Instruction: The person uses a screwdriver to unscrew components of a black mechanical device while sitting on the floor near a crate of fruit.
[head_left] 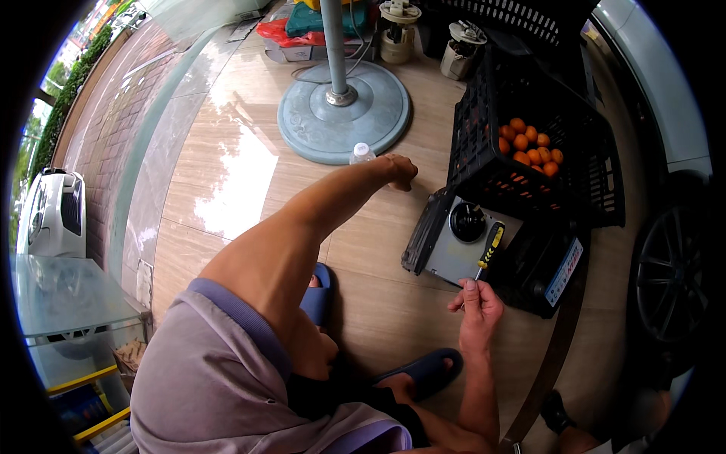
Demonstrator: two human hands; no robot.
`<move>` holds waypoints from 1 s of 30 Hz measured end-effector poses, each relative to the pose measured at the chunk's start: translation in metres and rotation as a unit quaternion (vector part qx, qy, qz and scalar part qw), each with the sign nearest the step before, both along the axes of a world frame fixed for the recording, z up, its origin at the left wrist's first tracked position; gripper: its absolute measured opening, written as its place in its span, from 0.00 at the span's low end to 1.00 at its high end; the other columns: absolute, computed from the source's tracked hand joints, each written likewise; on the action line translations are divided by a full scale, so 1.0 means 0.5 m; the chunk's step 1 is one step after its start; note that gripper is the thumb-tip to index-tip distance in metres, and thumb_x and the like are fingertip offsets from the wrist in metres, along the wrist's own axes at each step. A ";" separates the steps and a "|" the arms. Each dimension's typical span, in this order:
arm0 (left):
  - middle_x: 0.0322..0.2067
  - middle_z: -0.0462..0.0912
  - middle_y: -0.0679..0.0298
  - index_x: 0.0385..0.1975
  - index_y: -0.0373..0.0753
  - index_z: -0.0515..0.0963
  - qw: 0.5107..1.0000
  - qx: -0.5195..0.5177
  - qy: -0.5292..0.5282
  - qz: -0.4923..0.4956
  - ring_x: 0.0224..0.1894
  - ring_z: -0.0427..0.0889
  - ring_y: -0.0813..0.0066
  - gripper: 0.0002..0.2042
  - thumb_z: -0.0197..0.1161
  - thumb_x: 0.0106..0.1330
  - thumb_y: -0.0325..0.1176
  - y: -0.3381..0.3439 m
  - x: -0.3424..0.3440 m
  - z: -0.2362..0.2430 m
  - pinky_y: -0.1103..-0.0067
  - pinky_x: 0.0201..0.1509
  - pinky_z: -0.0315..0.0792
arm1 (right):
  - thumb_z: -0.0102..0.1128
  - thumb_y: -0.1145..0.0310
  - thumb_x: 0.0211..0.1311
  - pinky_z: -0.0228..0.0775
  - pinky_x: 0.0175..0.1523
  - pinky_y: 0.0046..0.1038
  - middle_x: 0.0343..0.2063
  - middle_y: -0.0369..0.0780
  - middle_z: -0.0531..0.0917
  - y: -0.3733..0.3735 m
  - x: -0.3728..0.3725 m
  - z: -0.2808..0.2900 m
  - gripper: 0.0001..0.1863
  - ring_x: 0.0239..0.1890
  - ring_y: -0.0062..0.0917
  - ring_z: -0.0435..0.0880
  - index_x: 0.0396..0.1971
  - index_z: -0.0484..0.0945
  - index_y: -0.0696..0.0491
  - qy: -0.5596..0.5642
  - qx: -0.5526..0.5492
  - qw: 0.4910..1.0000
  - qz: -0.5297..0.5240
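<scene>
My left hand (pixel 401 170) is stretched out beside a clear plastic bottle with a white cap (pixel 361 153), its fingers curled; what they hold, if anything, I cannot make out. Below, my right hand (pixel 476 306) pinches the metal shaft end of a yellow and black screwdriver (pixel 492 241), handle upward. The screwdriver is over a grey metal-topped unit (pixel 442 258) with a round black fitting (pixel 467 222). A black battery (pixel 529 268) with a blue and white label sits to the right of that unit.
A black crate (pixel 597 181) holds several oranges (pixel 532 144). Behind are a pole base (pixel 302 121), two cylindrical parts (pixel 460 53) and bags (pixel 280 30). A car wheel (pixel 673 276) is at right, another person's shoe (pixel 558 412) at lower right, a glass counter (pixel 60 295) at left.
</scene>
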State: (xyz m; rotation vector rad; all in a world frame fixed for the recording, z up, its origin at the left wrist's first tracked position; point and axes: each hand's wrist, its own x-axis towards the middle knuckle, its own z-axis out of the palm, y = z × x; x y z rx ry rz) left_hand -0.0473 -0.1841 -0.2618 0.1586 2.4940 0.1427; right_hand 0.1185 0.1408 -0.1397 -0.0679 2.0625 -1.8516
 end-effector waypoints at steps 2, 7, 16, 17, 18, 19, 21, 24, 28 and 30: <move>0.52 0.85 0.53 0.54 0.42 0.82 1.000 0.001 0.002 0.000 0.57 0.83 0.54 0.22 0.62 0.65 0.47 -0.001 0.002 0.000 0.63 0.58 0.77 | 0.56 0.61 0.76 0.72 0.33 0.21 0.21 0.36 0.81 -0.004 0.005 0.005 0.17 0.24 0.18 0.80 0.40 0.82 0.62 0.012 0.006 1.000 0.013; 0.53 0.85 0.53 0.55 0.41 0.81 1.000 -0.004 -0.003 -0.003 0.58 0.82 0.54 0.23 0.62 0.65 0.47 0.002 0.003 0.004 0.63 0.58 0.77 | 0.60 0.60 0.74 0.72 0.34 0.22 0.21 0.36 0.81 -0.001 0.009 0.004 0.17 0.25 0.19 0.80 0.40 0.83 0.62 -0.044 -0.043 0.996 0.065; 0.52 0.85 0.51 0.53 0.40 0.82 1.000 0.002 0.006 -0.002 0.57 0.83 0.52 0.22 0.62 0.64 0.45 -0.001 0.000 0.000 0.63 0.58 0.78 | 0.60 0.62 0.73 0.71 0.35 0.27 0.24 0.36 0.79 -0.014 0.019 0.017 0.14 0.27 0.25 0.80 0.39 0.81 0.61 -0.202 -0.170 0.960 0.092; 0.52 0.85 0.51 0.53 0.40 0.82 1.000 0.002 0.006 -0.003 0.57 0.83 0.52 0.22 0.62 0.64 0.45 -0.001 0.000 -0.001 0.63 0.58 0.78 | 0.60 0.62 0.73 0.71 0.35 0.27 0.24 0.36 0.79 -0.014 0.020 0.017 0.14 0.27 0.25 0.80 0.39 0.81 0.61 -0.202 -0.170 0.960 0.091; 0.52 0.85 0.51 0.53 0.40 0.82 1.000 0.001 0.005 -0.004 0.57 0.83 0.52 0.22 0.62 0.63 0.45 -0.002 -0.001 -0.002 0.63 0.58 0.78 | 0.60 0.63 0.73 0.71 0.35 0.27 0.24 0.36 0.79 -0.015 0.020 0.016 0.14 0.27 0.25 0.80 0.39 0.81 0.61 -0.198 -0.170 0.960 0.097; 0.52 0.85 0.51 0.53 0.40 0.82 1.000 0.000 0.005 -0.005 0.57 0.83 0.52 0.22 0.62 0.63 0.45 -0.002 -0.002 -0.002 0.63 0.58 0.78 | 0.60 0.63 0.73 0.72 0.35 0.27 0.24 0.37 0.79 -0.016 0.019 0.016 0.14 0.28 0.25 0.80 0.40 0.81 0.61 -0.194 -0.170 0.961 0.104; 0.52 0.85 0.51 0.53 0.40 0.82 1.000 0.002 0.004 0.000 0.57 0.83 0.52 0.22 0.63 0.63 0.45 -0.002 0.000 -0.004 0.62 0.58 0.78 | 0.60 0.63 0.73 0.72 0.35 0.27 0.24 0.37 0.79 -0.017 0.019 0.020 0.14 0.28 0.26 0.80 0.40 0.81 0.61 -0.197 -0.174 0.959 0.105; 0.52 0.85 0.51 0.54 0.40 0.82 1.000 0.004 0.002 -0.005 0.57 0.83 0.51 0.22 0.63 0.63 0.46 -0.002 0.001 -0.002 0.62 0.58 0.78 | 0.60 0.62 0.73 0.72 0.36 0.28 0.24 0.37 0.79 -0.016 0.019 0.028 0.15 0.28 0.26 0.80 0.40 0.81 0.61 -0.207 -0.184 0.955 0.101; 0.52 0.85 0.51 0.53 0.41 0.82 1.000 0.009 0.004 0.004 0.57 0.83 0.52 0.22 0.63 0.63 0.45 0.001 0.004 0.002 0.62 0.57 0.78 | 0.60 0.61 0.73 0.72 0.36 0.28 0.25 0.37 0.79 -0.017 0.016 0.036 0.16 0.28 0.26 0.80 0.40 0.81 0.61 -0.221 -0.195 0.951 0.091; 0.52 0.84 0.51 0.53 0.40 0.81 1.000 0.006 -0.008 0.012 0.57 0.83 0.52 0.21 0.62 0.63 0.44 0.001 0.003 0.001 0.62 0.57 0.78 | 0.60 0.60 0.73 0.72 0.36 0.28 0.24 0.37 0.79 -0.019 0.017 0.035 0.16 0.28 0.26 0.80 0.40 0.81 0.61 -0.222 -0.195 0.951 0.092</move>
